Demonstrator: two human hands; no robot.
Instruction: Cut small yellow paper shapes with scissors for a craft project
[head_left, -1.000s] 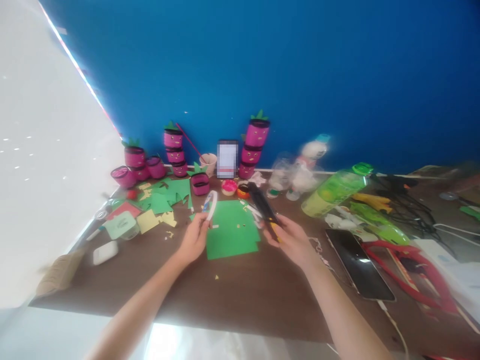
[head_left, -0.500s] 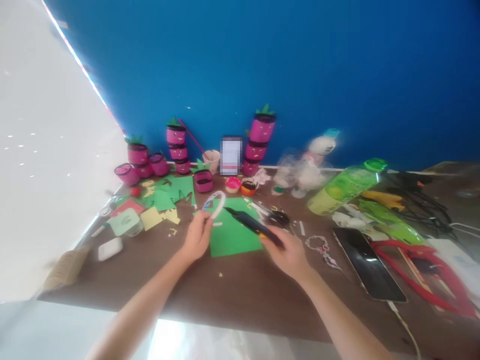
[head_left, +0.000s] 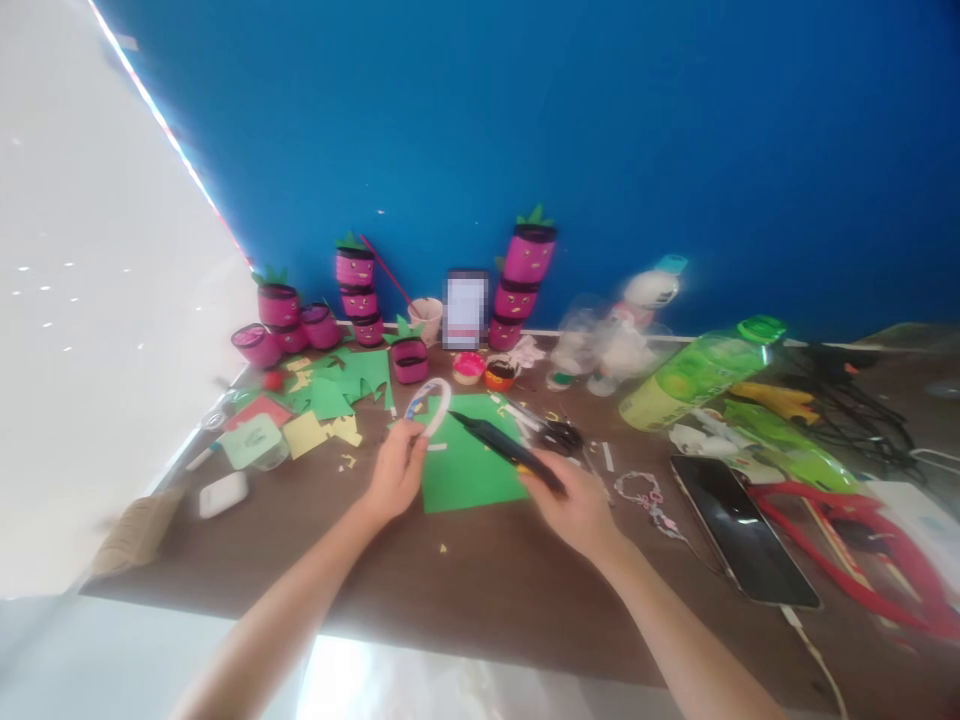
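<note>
My left hand (head_left: 397,470) is closed on the lower edge of a roll of white tape (head_left: 442,397), a thin ring with bluish print inside. In my right hand (head_left: 574,500) is a black utility knife (head_left: 495,443) with a yellow-orange mark, its tip pointing left toward the ring, just apart from it. Below both lies a green sheet (head_left: 469,485) with a short white strip (head_left: 436,447) near its left edge. Behind the right hand rest black-handled scissors (head_left: 562,434), partly hidden by clutter.
Pink stacked pots with faces (head_left: 517,300) stand along the blue wall. Green paper scraps (head_left: 330,390) and yellow paper (head_left: 305,435) lie left. To the right are a tilted green bottle (head_left: 697,375), a dark phone (head_left: 746,530) on a cable and a red loop (head_left: 795,530).
The view has shifted very slightly, moving the table things a little rightward. Both hands keep their holds, with the knife tip still beside the tape ring.
</note>
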